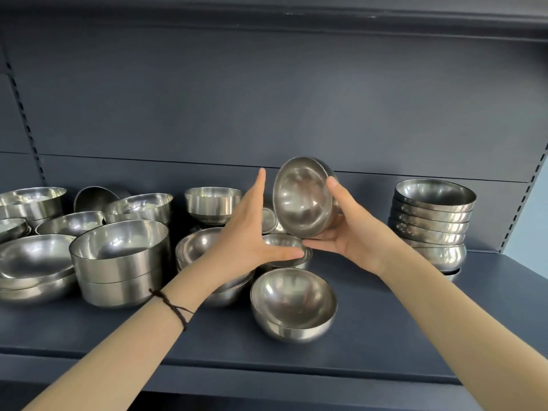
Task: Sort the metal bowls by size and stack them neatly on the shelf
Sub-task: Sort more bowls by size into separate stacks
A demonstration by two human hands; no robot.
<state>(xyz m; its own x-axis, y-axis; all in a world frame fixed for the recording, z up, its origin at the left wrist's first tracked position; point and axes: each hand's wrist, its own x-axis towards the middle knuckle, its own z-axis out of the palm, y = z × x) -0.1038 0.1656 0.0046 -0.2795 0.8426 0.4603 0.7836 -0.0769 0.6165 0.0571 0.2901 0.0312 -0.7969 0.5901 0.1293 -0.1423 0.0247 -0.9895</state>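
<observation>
Right hand [350,231] grasping a small round stainless-steel bowl [302,197], tipped on edge above the dark blue metal shelf [370,321], its mouth facing left. Left hand [249,235] released, fingers straight, just beside the bowl. Stack of nested steel bowls [433,221] stands at far right.

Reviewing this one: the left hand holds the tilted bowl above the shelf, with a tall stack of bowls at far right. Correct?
No: the head view shows the right hand holding the tilted bowl above the shelf; the left hand is open beside it. The tall stack of bowls is at far right, as stated.
</observation>
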